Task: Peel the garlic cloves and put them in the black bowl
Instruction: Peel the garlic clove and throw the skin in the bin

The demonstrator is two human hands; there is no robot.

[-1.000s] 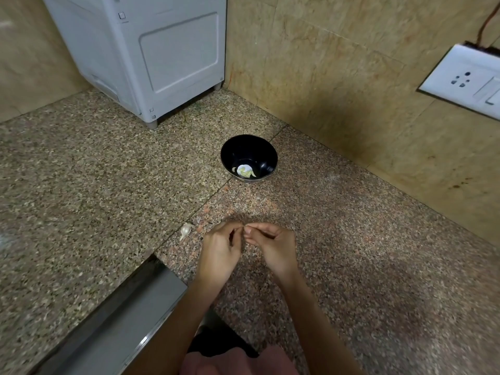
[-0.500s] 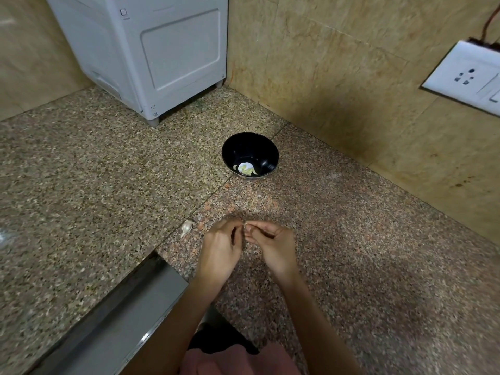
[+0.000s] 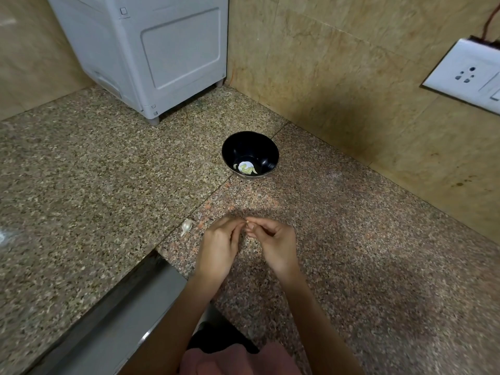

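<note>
The left grip (image 3: 219,247) and the right grip (image 3: 274,240) meet fingertip to fingertip over the speckled brown granite bench (image 3: 378,266), both curled and pinching a small pale garlic clove (image 3: 246,221) that is mostly hidden between them. Beyond the grips, well apart, stands the round glossy black bowl (image 3: 266,148) with peeled pale-green cloves (image 3: 244,168) at its bottom; near the left grip's left side a white unpeeled clove (image 3: 187,226) lies on the bench
</note>
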